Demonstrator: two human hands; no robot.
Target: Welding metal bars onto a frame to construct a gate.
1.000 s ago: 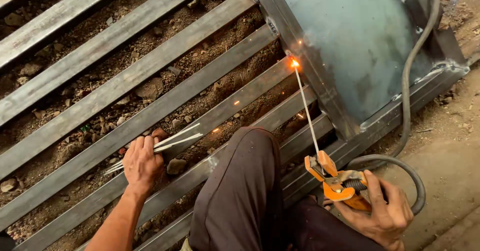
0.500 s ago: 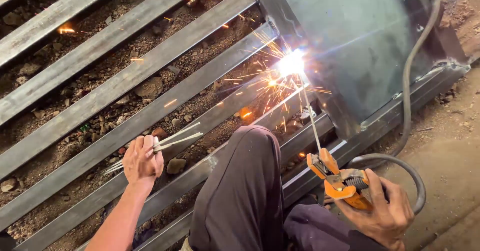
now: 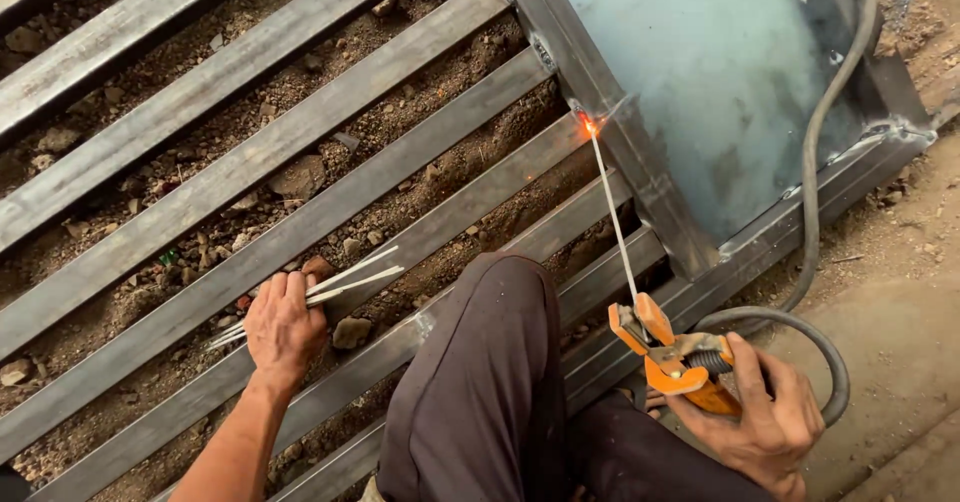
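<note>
Right hand (image 3: 762,414) was clamped on the orange electrode holder (image 3: 668,354), rod tip (image 3: 592,130) glowing at 1 bar-to-frame joint (image 3: 600,112). Left hand (image 3: 282,327) pinched spare rods (image 3: 345,280). I'd guess the other bar (image 3: 250,162) joints remained.

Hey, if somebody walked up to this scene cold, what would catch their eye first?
First, the orange glow at the tip of the welding rod, where a steel bar meets the frame of the sheet-metal panel. Next, the orange electrode holder gripped in the right hand at lower right, its grey cable looping back over the panel. At lower left, the left hand holds a bundle of spare rods against the bars.
</note>
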